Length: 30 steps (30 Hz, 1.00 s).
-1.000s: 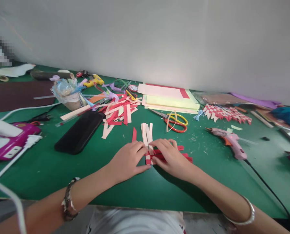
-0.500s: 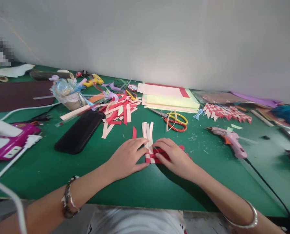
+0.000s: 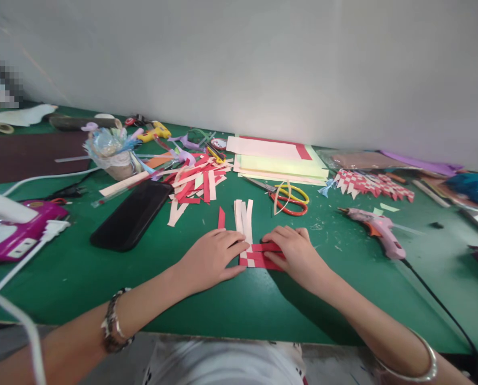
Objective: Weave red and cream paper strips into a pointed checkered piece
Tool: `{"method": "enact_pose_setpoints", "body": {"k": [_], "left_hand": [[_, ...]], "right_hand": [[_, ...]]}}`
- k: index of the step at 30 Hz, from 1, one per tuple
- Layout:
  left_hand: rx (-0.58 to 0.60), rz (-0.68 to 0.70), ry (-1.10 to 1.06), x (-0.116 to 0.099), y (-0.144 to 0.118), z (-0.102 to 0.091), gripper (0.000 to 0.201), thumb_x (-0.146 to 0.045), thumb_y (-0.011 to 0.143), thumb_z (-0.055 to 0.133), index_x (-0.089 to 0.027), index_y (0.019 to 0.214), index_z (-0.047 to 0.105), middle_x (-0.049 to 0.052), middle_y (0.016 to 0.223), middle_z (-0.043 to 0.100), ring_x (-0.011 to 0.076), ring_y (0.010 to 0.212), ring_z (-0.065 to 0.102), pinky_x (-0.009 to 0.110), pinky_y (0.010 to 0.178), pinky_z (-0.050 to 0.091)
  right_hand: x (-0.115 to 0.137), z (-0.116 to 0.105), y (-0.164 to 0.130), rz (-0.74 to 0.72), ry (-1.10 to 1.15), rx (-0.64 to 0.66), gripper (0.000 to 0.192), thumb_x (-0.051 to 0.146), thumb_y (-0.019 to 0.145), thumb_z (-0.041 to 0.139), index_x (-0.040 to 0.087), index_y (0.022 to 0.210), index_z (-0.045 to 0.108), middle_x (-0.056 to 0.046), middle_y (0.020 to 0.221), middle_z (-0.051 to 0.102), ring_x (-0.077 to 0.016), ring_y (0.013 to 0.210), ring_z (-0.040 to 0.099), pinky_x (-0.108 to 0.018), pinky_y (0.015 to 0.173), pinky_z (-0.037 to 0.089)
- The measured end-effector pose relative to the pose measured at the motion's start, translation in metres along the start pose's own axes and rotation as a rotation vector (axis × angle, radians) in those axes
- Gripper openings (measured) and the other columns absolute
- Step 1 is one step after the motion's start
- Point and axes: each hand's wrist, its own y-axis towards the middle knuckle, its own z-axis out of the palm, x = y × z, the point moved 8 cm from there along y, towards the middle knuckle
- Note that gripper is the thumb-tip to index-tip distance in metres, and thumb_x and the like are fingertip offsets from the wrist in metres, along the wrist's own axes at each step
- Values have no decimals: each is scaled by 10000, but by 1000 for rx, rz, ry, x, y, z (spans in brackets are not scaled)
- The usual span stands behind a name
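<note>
A small weave of red and pale pink paper strips point(image 3: 256, 255) lies flat on the green table point(image 3: 230, 305) in front of me. Its pink strips point(image 3: 243, 216) stick out toward the wall. My left hand point(image 3: 210, 259) rests flat at the weave's left edge, fingertips pressing on the pink strips. My right hand point(image 3: 297, 251) lies on the red strips at the weave's right side, fingers bent over them. A single red strip point(image 3: 221, 218) lies just left of the pink ones.
Nearby lie a black phone point(image 3: 132, 215), a heap of cut strips point(image 3: 196, 184), scissors with red and yellow handles point(image 3: 287, 199), a pink glue gun point(image 3: 377, 229) with its cord, stacked paper sheets point(image 3: 279, 160), a finished woven piece point(image 3: 373, 186), and a purple device point(image 3: 16, 235).
My right hand has slid to the right along the red strips, uncovering more of the weave. My left hand has stayed at the left edge, fingers shifting slightly.
</note>
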Motion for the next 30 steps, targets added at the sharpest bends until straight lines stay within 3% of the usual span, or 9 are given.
{"method": "enact_pose_setpoints", "body": {"k": [7, 16, 22, 25, 30], "left_hand": [[-6, -5, 0, 0, -1, 2, 317, -334, 854, 518, -168, 1123, 540, 92, 1169, 567, 234, 1060, 528, 398, 903, 418], [-14, -7, -28, 0, -1, 0, 301, -312, 849, 522, -165, 1111, 542, 93, 1151, 567, 233, 1050, 528, 397, 902, 418], [-34, 2, -30, 1, -1, 2, 303, -319, 845, 526, -162, 1104, 544, 88, 1138, 566, 229, 1048, 523, 389, 902, 417], [-32, 3, -25, 1, -1, 2, 309, -315, 844, 525, -160, 1110, 542, 89, 1139, 563, 232, 1052, 518, 398, 910, 411], [-31, 14, -16, 0, -1, 1, 310, -315, 851, 507, -160, 1118, 535, 97, 1139, 559, 236, 1055, 511, 404, 912, 406]], "right_hand": [[-2, 2, 2, 46, 22, 66, 14, 162, 797, 563, 175, 798, 569, -45, 877, 589, -200, 834, 533, -338, 716, 384], [-2, 5, 0, 57, 6, 50, 73, 167, 835, 506, 170, 786, 560, -49, 882, 576, -185, 816, 539, -323, 708, 397], [9, 4, -1, -18, -115, 7, 136, 126, 853, 433, 177, 779, 535, -39, 820, 572, -175, 762, 519, -294, 673, 346], [16, 2, 0, -56, -155, 17, 167, 93, 859, 378, 168, 799, 514, -38, 786, 583, -172, 738, 523, -320, 744, 313], [11, 3, 8, -25, -27, 118, 105, 143, 863, 397, 169, 906, 489, 10, 666, 601, -147, 619, 532, -383, 830, 233]]}}
